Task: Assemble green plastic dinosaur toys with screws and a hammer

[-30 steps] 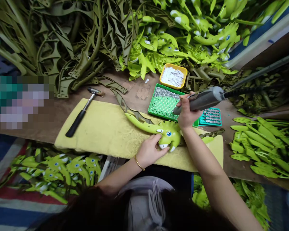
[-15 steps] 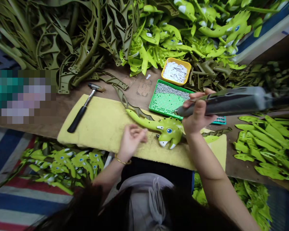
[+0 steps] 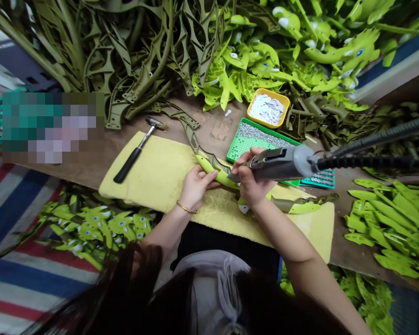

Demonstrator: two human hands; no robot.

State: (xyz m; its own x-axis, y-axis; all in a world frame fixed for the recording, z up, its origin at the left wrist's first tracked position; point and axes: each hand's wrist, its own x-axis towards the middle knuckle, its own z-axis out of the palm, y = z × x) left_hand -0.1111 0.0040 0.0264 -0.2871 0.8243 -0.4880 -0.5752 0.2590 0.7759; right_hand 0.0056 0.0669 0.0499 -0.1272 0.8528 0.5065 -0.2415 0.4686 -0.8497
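Note:
My right hand (image 3: 253,187) is wrapped around a grey electric screwdriver (image 3: 281,164), whose cable runs off to the right. Its tip meets the long arm of a lime-green plastic animal-head piece (image 3: 205,164). My left hand (image 3: 196,187) pinches that same arm to the left of the tip, thumb and fingers closed on it. The piece lies on a yellow cloth mat (image 3: 157,163), over a curved olive plastic part (image 3: 191,136). My right hand covers most of the head; only a bit of its white snout shows. Any screw at the tip is too small to see.
A hammer (image 3: 134,156) lies on the mat's left. Beyond the mat are a green tray (image 3: 238,148) of screws and a yellow tub (image 3: 287,105) of white pieces. Olive parts (image 3: 139,56) and lime-green parts (image 3: 244,60) are heaped behind; green strips (image 3: 398,214) lie right.
My right hand has brought the screwdriver from over the screw tray down and left onto the green piece. My left hand has closed on the piece's arm. The whole view has shifted slightly.

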